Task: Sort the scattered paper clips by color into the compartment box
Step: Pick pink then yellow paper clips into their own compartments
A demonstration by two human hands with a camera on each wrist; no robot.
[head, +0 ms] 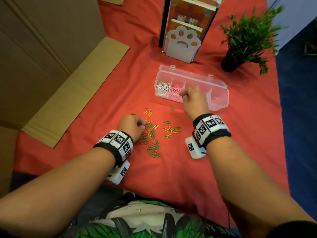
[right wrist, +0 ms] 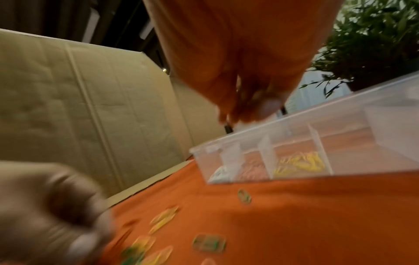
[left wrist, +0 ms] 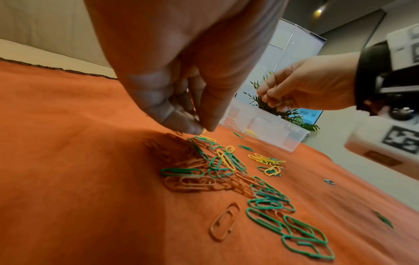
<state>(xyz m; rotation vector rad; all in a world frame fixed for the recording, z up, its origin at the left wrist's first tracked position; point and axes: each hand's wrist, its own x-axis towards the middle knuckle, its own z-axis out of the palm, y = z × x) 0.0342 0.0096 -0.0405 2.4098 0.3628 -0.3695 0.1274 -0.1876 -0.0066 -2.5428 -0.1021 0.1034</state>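
Left grip (left wrist: 181,100): fingertips pinched together at the clip pile (head: 154,134), on the desk (head: 171,169).
Right grip (head: 193,98): fingers curled above the box (head: 217,98); contents cannot tell.
Box: white, pink, yellow clips inside.

The loose pile of green, yellow and orange wire paper clips (head: 155,134) lies on the red cloth-covered table (head: 171,169), directly under and right of the left hand (head: 132,126). Beyond it, beneath the right hand (head: 193,100), sits the clear plastic compartment box (head: 217,93), with clips in its left compartments. Behind the box stands a white paw-shaped bookend with books (head: 182,43); a potted green plant (head: 247,40) stands right of it. Flattened brown cardboard (head: 51,66) lies left of the left hand.
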